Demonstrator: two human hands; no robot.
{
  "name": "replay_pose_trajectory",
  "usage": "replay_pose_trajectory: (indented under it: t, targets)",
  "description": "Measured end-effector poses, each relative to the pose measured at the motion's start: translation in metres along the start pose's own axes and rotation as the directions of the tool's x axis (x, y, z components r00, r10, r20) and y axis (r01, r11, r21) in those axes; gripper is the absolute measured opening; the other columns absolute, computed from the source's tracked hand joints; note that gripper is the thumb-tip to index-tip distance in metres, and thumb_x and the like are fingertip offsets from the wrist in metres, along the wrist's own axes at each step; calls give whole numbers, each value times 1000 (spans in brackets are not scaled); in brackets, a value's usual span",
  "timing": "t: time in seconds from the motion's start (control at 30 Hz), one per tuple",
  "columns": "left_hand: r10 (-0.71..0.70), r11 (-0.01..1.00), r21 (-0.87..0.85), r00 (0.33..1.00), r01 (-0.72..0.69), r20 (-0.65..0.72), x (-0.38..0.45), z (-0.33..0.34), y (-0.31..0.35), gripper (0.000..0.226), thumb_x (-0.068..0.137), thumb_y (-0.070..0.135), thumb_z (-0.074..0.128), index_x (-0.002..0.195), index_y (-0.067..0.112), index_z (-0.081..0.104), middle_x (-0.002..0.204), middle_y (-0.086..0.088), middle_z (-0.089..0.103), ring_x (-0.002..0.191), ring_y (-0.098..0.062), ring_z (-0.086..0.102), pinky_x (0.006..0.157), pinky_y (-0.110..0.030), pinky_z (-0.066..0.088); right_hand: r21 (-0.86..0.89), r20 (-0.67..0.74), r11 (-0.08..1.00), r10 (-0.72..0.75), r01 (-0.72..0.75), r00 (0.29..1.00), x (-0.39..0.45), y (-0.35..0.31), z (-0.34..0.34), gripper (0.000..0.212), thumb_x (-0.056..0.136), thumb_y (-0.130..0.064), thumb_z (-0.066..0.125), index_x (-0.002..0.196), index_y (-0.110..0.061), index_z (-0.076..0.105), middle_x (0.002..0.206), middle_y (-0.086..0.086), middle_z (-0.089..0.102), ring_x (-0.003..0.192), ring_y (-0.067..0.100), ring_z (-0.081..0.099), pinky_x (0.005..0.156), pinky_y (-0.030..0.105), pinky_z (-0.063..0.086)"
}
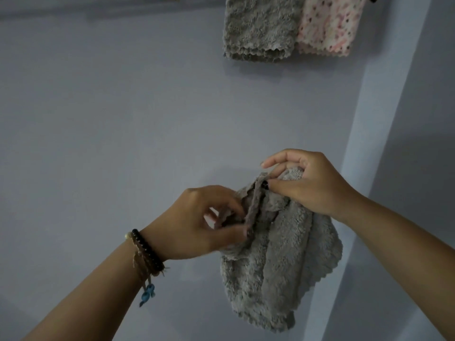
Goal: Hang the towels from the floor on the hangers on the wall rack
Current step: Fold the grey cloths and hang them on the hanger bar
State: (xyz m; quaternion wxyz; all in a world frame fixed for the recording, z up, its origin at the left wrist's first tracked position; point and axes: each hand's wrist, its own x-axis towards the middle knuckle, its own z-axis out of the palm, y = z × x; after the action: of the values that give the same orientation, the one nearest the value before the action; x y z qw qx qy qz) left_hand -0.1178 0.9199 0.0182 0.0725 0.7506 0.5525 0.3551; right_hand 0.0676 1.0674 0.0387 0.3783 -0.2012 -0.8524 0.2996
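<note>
Held up before a pale blue wall (110, 119): a fluffy grey towel (280, 271), bunched, its scalloped hem drooping toward 5 o'clock of centre frame. Pinched along its upper edge by both hands. At 9 o'clock of the towel, the left hand (197, 225), thumb and fingers closed on a flat strip of the fabric's border. At 12 o'clock of the towel, the right hand (305, 183), thumb and bent fingers clamped on the top fold, forefinger lifted and curved above it. Dark polish on the visible thumbnails.

On the left wrist, a string of dark beads (147, 252), with frayed brown threads and a small blue charm (147, 294) dangling toward 6 o'clock.

Well apart from the held towel, at 12 o'clock of the frame: two more cloths draped side by side and touching, hems down. On the left, a second grey towel (258, 30) of the same plush weave; just beside it at 3 o'clock, a pink spotted towel (330, 28). Tops of both cut off by the frame's upper edge; what carries them not shown. At 3 o'clock of the scene, a vertical wall corner (384, 119) running from top to bottom.
</note>
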Motion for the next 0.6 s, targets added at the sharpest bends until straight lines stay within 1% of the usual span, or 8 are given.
replay_pose_trajectory:
  t: [0.07, 0.17, 0.2, 0.27, 0.33, 0.5, 0.57, 0.6]
  targets:
    - [6, 975, 223, 999, -18, 53, -2, 3, -2, 28, 78, 48, 73, 79, 20, 69, 89, 8, 64, 77, -10, 60, 70, -25, 51, -18, 18, 1000, 1, 0, 1000, 0, 2, -6, 27, 79, -15, 75, 100, -31, 70, 81, -18, 70, 83, 6, 67, 82, -4, 34]
    - [-62, 919, 390, 998, 52, 12, 1, 1, -12, 37, 83, 42, 70, 60, 19, 52, 65, 6, 53, 59, -10, 49, 60, -30, 45, -105, 73, 994, -19, 26, 997, -3, 5, -15, 31, 81, -10, 74, 104, -31, 70, 86, -14, 68, 91, -8, 63, 93, 7, 33]
    - [-94, 936, 336, 994, 107, -56, 3, -4, -17, 35, 83, 40, 70, 61, 18, 54, 63, 5, 56, 58, -11, 51, 60, -32, 46, -133, 84, 991, -17, 29, 996, -4, 8, -18, 31, 82, -10, 73, 104, -31, 70, 88, -14, 68, 91, -9, 62, 93, 7, 33]
    - [-184, 982, 8, 964, 189, -189, 7, -13, -25, 30, 85, 27, 72, 64, 13, 56, 63, 2, 60, 58, -13, 55, 60, -36, 47, -144, 89, 989, -7, 19, 996, -6, 11, -21, 30, 83, -11, 72, 102, -35, 70, 89, -15, 67, 91, -9, 62, 87, 0, 34]
    - [-269, 944, -259, 934, 206, -236, 13, -13, -26, 25, 87, 18, 69, 69, 11, 53, 65, -1, 61, 60, -17, 57, 61, -41, 48, -119, 86, 993, -5, 15, 996, -8, 13, -21, 31, 84, -11, 72, 100, -37, 70, 92, -15, 68, 93, -12, 60, 82, -6, 33]
    - [-303, 884, -442, 907, 153, -292, 24, -3, -25, 32, 78, 20, 72, 105, 20, 55, 100, -32, 62, 78, -46, 59, 75, -66, 47, -85, 46, 996, -12, 16, 999, -7, 15, -23, 33, 83, -11, 73, 95, -42, 69, 92, -15, 68, 89, -8, 62, 75, -5, 35]
    - [-325, 870, -462, 905, 171, -275, 23, -6, -33, 44, 82, 4, 70, 120, 23, 55, 98, -36, 60, 81, -41, 57, 80, -66, 47, -59, 29, 998, 6, -5, 1000, -8, 17, -25, 32, 83, -10, 73, 94, -40, 69, 91, -15, 68, 83, -6, 64, 72, -4, 36]
    - [-337, 856, -485, 903, 177, -265, 22, -6, -36, 46, 83, -1, 69, 121, 20, 58, 98, -33, 62, 84, -35, 59, 80, -59, 51, -47, 20, 999, 12, -11, 1000, -8, 18, -25, 31, 82, -10, 73, 93, -39, 70, 90, -14, 68, 81, -7, 63, 72, -4, 36]
